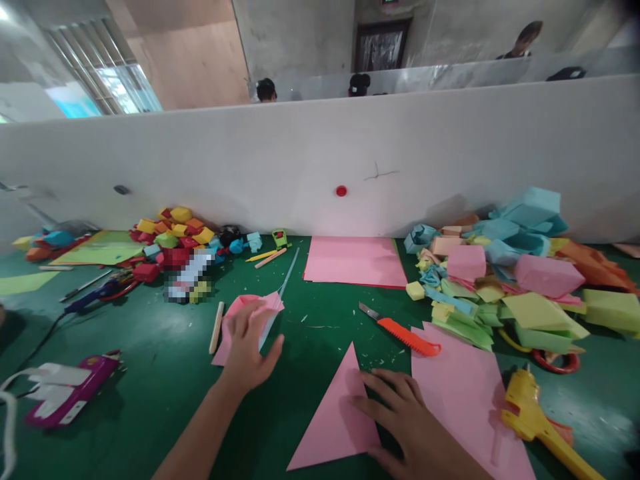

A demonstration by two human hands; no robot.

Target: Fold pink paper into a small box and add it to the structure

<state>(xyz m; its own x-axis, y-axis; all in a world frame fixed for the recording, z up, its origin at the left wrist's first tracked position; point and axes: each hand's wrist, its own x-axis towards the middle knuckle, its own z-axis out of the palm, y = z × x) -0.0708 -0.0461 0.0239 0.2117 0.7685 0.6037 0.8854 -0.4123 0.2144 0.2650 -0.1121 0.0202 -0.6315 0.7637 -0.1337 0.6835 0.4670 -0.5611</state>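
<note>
My left hand (247,353) is over a folded piece of pink paper (231,325), its fingers spread and thumb held out. I cannot tell how firmly it touches the paper. A thin translucent glue stick (289,272) runs out from beside that paper. Flat on the green table lies a pink paper triangle (337,423), point upward. The spread fingers of my right hand (407,423) rest at its right edge, gripping nothing. To the right is a pink sheet (467,397), partly under my right arm. An orange utility knife (405,333) with its blade out overlaps the sheet's top corner.
A yellow glue gun (537,413) lies at the right, below a heap of folded paper shapes (500,267). Pink sheets (355,260) are stacked against the white partition (280,167). Small paper cubes (175,230), a wooden stick (217,327) and a purple power strip (75,390) are at left.
</note>
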